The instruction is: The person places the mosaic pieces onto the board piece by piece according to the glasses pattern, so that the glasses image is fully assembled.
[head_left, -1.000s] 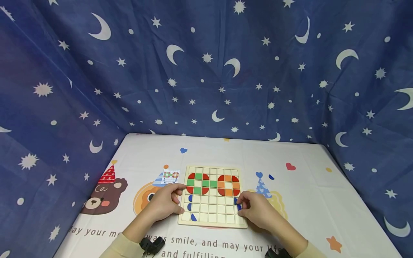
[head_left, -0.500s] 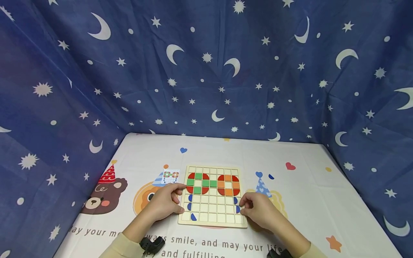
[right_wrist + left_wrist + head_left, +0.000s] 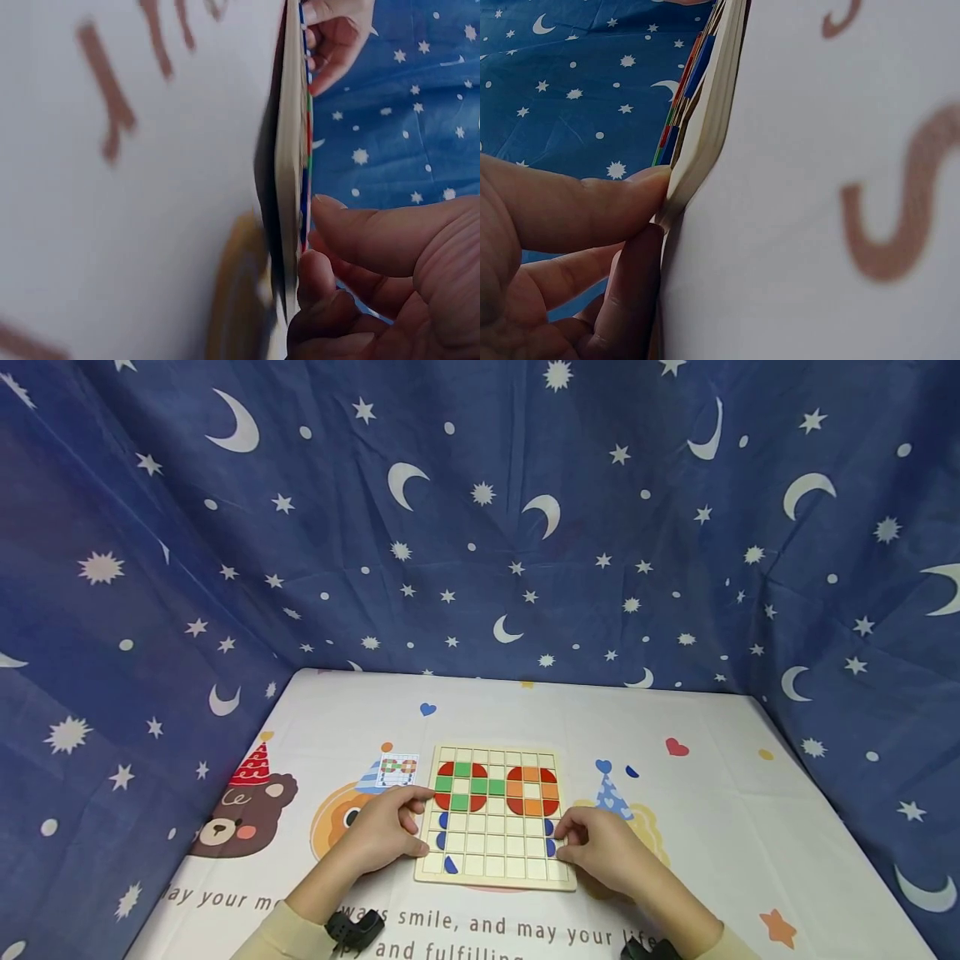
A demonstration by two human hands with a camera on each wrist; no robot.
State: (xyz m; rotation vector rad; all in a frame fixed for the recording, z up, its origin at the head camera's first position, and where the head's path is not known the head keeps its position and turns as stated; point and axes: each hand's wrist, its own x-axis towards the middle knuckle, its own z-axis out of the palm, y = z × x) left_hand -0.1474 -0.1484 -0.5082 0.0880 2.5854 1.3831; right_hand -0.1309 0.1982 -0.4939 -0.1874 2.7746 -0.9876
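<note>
Little had moved since the earlier frames: only the right hand [image 3: 603,852] had drawn its fingertips slightly back along the board's edge, where a blue piece now sat in its cell. Largest in view, the white printed table [image 3: 675,827] carried everything, under a blue star-and-moon cloth backdrop [image 3: 480,527]. Between the two hands lay the square pale wooden grid board [image 3: 495,864], flat on the table. The left hand [image 3: 382,831] gripped the board's left edge, thumb on top and fingers curled beneath. The right hand held the right edge likewise, thumb over the rim beside the blue half-round pieces [image 3: 550,837].

Beyond both hands, the far rows held a red-and-green ring [image 3: 461,786] and a red-and-orange ring [image 3: 532,790], joined by green squares and apparently complete. Three blue half-round pieces [image 3: 443,841] lined the column nearest the left hand, two stood by the right hand. Most near cells remained bare, so the lower figure looked barely begun. A small pattern card [image 3: 396,770] lay just beyond the left hand.
</note>
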